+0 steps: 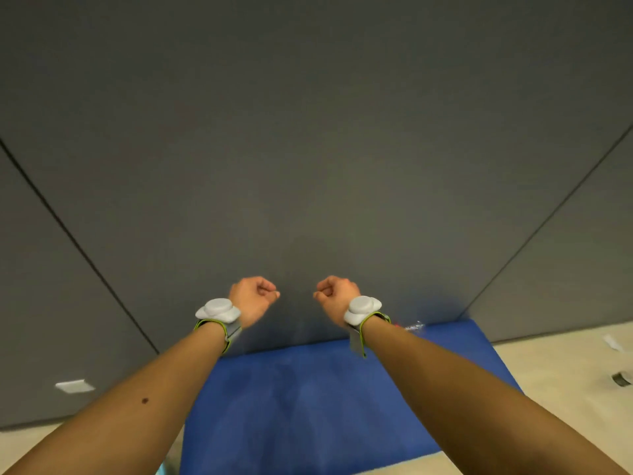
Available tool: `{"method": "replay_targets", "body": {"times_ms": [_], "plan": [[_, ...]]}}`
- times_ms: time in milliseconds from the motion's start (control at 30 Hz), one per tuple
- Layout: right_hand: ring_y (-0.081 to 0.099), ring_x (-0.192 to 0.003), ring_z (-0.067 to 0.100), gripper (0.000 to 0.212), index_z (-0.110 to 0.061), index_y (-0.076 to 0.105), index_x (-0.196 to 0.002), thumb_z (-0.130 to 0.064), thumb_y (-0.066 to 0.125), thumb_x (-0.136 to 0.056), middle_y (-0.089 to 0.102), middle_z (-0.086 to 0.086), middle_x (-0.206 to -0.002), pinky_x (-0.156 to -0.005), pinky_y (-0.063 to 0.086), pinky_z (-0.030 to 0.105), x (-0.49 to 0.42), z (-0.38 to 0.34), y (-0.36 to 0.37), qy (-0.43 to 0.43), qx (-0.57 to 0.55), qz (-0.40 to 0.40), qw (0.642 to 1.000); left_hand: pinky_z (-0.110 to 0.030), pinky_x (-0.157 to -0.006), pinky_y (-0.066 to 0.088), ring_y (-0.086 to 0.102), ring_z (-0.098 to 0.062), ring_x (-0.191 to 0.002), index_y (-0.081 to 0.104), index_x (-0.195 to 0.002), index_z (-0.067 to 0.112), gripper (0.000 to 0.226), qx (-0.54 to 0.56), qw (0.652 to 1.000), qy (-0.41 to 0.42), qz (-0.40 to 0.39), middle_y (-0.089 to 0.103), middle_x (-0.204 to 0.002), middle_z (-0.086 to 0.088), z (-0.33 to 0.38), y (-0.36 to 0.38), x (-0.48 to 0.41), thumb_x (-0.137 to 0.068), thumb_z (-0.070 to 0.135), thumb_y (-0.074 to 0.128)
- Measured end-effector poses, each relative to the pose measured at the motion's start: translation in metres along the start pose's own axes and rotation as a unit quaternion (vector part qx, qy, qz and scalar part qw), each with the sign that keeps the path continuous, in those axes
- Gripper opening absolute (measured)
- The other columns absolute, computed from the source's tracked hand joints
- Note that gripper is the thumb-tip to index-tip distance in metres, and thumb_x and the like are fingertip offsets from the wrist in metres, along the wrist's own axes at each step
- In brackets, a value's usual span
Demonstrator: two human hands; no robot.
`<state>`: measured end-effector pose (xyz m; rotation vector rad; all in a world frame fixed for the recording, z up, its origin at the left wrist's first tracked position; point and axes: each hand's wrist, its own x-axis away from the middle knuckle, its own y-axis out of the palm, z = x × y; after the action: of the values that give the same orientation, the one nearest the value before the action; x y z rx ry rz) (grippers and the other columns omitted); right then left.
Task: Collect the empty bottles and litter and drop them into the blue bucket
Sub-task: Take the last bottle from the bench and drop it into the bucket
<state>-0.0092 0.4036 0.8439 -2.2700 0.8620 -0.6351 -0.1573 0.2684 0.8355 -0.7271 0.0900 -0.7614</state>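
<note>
against a grey panelled wall [308, 149], both forearms raised, side by side and apart.

left hand [253, 298]: fingers curled into a loose fist, thumb tip pointing toward the other hand; nothing visible in the grip, touching nothing. white round device on a green-edged wrist strap [219, 311].

right hand [337, 296]: same curled fist, empty so far as can be seen, touching nothing. matching white device on its strap [363, 308].

below the hands: blue mat [308, 406] lying on a pale floor [565, 371], its far edge against the wall.

litter: small shiny scrap [414, 326] at the mat's far right edge, just beside the right wrist; blurred. white scrap [613, 342] and dark curled piece [621, 378] on the floor at far right. white flat piece [74, 385] low at left.

blue bucket and bottles: out of view.
</note>
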Motion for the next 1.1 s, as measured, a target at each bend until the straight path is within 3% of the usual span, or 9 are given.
{"method": "replay_targets", "body": {"times_ms": [233,433,500,567,667,767,1000,1100], "plan": [[0.067,-0.095,0.021,0.021,-0.018,0.067,-0.102,-0.027,0.063,-0.084,0.073,0.001,-0.095,-0.088,0.052,0.028,0.008,0.101,-0.048,0.089,-0.013,0.045,0.995,-0.022,-0.08,0.05,0.069,-0.015,-0.079,0.074,-0.087,0.017,0.012,-0.021,0.997,0.02,-0.074,0.074,-0.078,-0.002,0.039,0.089,0.002,-0.077,0.024,0.073],[0.061,-0.082,0.015,0.013,-0.02,0.063,-0.098,-0.022,0.062,-0.084,0.063,-0.005,-0.08,-0.084,0.053,0.027,-0.015,0.203,-0.074,0.148,-0.038,0.041,0.987,-0.015,-0.068,0.043,0.065,-0.011,-0.075,0.072,-0.085,0.021,0.008,-0.054,0.989,0.01,-0.137,0.071,-0.075,0.002,0.062,0.183,-0.026,-0.078,0.024,0.072],[0.064,-0.088,0.019,0.017,-0.019,0.064,-0.101,-0.02,0.059,-0.085,0.063,-0.004,-0.082,-0.079,0.049,0.022,-0.033,0.241,-0.076,0.169,-0.024,0.021,0.985,-0.008,-0.059,0.04,0.064,-0.01,-0.072,0.071,-0.083,0.023,0.005,-0.053,0.988,-0.005,-0.147,0.07,-0.072,0.005,0.063,0.222,-0.044,-0.078,0.024,0.072],[0.065,-0.094,0.022,0.022,-0.017,0.065,-0.104,-0.021,0.058,-0.084,0.066,-0.003,-0.084,-0.081,0.051,0.024,-0.052,0.274,-0.075,0.181,0.0,-0.003,0.983,-0.003,-0.055,0.037,0.064,-0.008,-0.07,0.07,-0.081,0.024,0.004,-0.051,0.986,-0.022,-0.159,0.068,-0.069,0.008,0.06,0.258,-0.06,-0.078,0.024,0.071],[0.065,-0.099,0.026,0.025,-0.014,0.065,-0.106,-0.021,0.058,-0.083,0.071,0.004,-0.095,-0.088,0.052,0.032,-0.097,0.334,-0.061,0.177,0.027,-0.034,0.983,-0.01,-0.063,0.045,0.067,-0.011,-0.075,0.065,-0.073,0.029,0.01,-0.046,0.982,-0.043,-0.177,0.068,-0.068,0.01,0.044,0.33,-0.096,-0.077,0.023,0.071],[0.063,-0.107,0.024,0.031,-0.016,0.063,-0.113,-0.022,0.059,-0.083,0.068,0.004,-0.112,-0.091,0.049,0.027,-0.141,0.387,-0.043,0.154,0.062,-0.043,0.985,-0.016,-0.071,0.046,0.066,-0.01,-0.076,0.063,-0.071,0.031,0.012,-0.043,0.98,-0.059,-0.187,0.068,-0.071,0.008,0.02,0.391,-0.126,-0.078,0.024,0.071],[0.048,-0.123,0.028,0.048,-0.02,0.05,-0.126,-0.021,0.059,-0.079,0.053,0.004,-0.128,-0.1,0.043,0.037,-0.234,0.503,0.019,0.107,0.179,-0.073,0.975,-0.015,-0.071,0.041,0.063,-0.008,-0.076,0.067,-0.079,0.026,0.004,-0.065,0.978,-0.078,-0.183,0.067,-0.072,0.007,-0.055,0.5,-0.188,-0.079,0.024,0.071],[0.042,-0.128,0.028,0.07,-0.021,0.042,-0.131,-0.016,0.064,-0.065,0.046,0.001,-0.134,-0.105,0.037,0.036,-0.257,0.54,0.042,0.069,0.252,-0.101,0.96,-0.015,-0.07,0.04,0.06,-0.008,-0.073,0.063,-0.073,0.029,0.012,-0.073,0.977,-0.084,-0.182,0.061,-0.063,0.015,-0.081,0.525,-0.206,-0.079,0.023,0.071]]}}
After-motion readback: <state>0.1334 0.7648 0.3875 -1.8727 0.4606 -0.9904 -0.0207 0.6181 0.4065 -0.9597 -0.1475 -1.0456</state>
